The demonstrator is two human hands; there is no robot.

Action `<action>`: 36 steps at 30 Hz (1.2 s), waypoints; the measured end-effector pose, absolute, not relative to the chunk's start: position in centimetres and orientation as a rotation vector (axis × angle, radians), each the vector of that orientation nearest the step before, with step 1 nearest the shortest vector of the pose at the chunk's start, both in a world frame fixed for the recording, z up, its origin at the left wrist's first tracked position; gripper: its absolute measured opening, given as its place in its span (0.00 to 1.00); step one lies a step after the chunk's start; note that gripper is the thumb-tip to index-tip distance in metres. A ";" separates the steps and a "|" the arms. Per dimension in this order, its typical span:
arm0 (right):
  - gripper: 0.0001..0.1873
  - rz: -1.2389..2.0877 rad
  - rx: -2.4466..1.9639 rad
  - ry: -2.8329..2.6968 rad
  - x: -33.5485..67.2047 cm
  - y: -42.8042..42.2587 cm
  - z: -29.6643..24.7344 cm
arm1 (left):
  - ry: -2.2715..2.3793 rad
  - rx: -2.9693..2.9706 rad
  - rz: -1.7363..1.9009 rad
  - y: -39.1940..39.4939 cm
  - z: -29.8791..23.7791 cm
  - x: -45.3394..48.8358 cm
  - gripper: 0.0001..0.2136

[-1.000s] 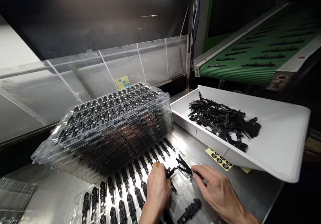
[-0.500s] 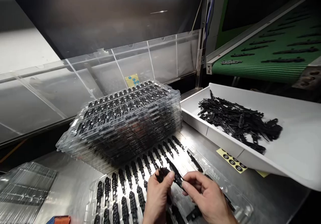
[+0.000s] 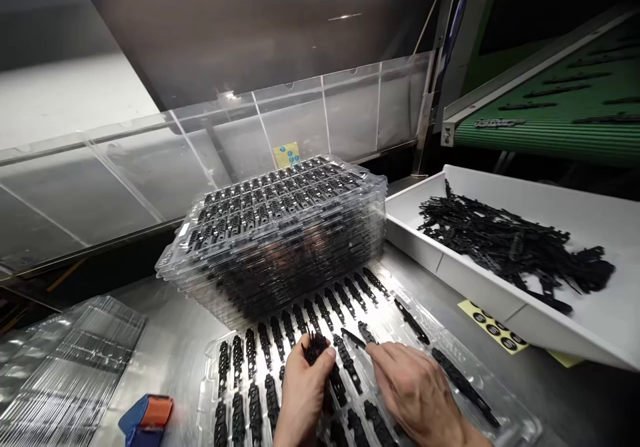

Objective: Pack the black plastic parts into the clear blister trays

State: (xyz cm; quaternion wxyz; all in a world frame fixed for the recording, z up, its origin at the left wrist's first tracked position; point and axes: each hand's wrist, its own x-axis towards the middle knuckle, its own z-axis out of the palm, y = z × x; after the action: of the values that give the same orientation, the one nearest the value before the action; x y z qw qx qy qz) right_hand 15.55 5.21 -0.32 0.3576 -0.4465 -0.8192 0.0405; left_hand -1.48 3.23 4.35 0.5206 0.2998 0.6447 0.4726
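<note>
My left hand (image 3: 303, 390) is closed around a bunch of slim black plastic parts (image 3: 315, 347), whose ends stick up above the thumb. To its right, my right hand (image 3: 415, 387) pinches one slim black plastic part (image 3: 353, 337) over the tray, its tip pointing left. Whether that part touches the tray is unclear. Both hands are over a clear plastic tray (image 3: 517, 427) with rows of similar black parts lying in its slots. Two longer black strips, one of them a long black piece (image 3: 465, 387), lie along the tray's right side.
Behind the tray rises a stack of filled clear trays (image 3: 280, 260). A white bin (image 3: 565, 200) of loose black parts stands at right, below a green conveyor (image 3: 520, 133). At left are stacked clear trays (image 3: 70, 373) and a blue and orange object (image 3: 147, 420).
My right hand has moved away from the bunch in my left hand and now holds a single part over the tray. The camera view has turned slightly left.
</note>
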 end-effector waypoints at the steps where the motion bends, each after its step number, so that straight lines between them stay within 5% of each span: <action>1: 0.15 0.057 -1.138 -2.136 15.6 5.1 -0.4 | 1.542 0.740 1.104 3.3 4.3 -1.5 0.18; 11: 0.10 0.090 -1.125 -2.351 15.8 4.8 0.2 | 1.786 1.182 0.762 5.3 4.3 -1.1 0.03; 36: 0.15 0.390 -1.683 -2.271 16.4 9.6 0.9 | 2.089 1.731 0.303 7.6 3.6 1.8 0.12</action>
State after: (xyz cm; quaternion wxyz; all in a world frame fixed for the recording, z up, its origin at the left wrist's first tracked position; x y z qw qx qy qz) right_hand 16.39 9.57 0.89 0.1434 -0.5836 -0.7877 0.1353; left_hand 1.83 7.65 3.61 0.2043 0.6208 0.7491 0.1087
